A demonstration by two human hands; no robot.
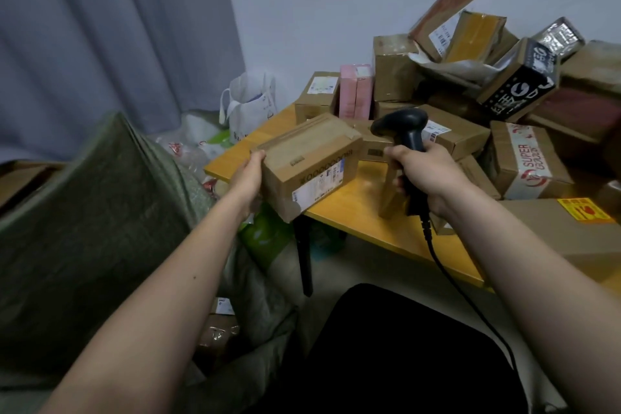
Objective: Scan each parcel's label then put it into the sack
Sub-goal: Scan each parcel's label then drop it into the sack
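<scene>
My left hand [247, 176] grips the left end of a brown cardboard parcel [311, 163], held over the near left corner of the yellow table [356, 212]. Its white label [317, 186] faces me on the front side. My right hand [425, 178] holds a black corded barcode scanner [403, 128] by the handle, its head just right of and above the parcel. A green woven sack [100, 228] stands at the left, with parcels visible in its opening [218, 323] low down.
A heap of several cardboard parcels [504, 94] covers the table's back and right, with a pink box [356, 91] among them. A large box with a yellow sticker [571, 228] lies near right. White bags [250, 104] sit by the grey curtain [100, 27].
</scene>
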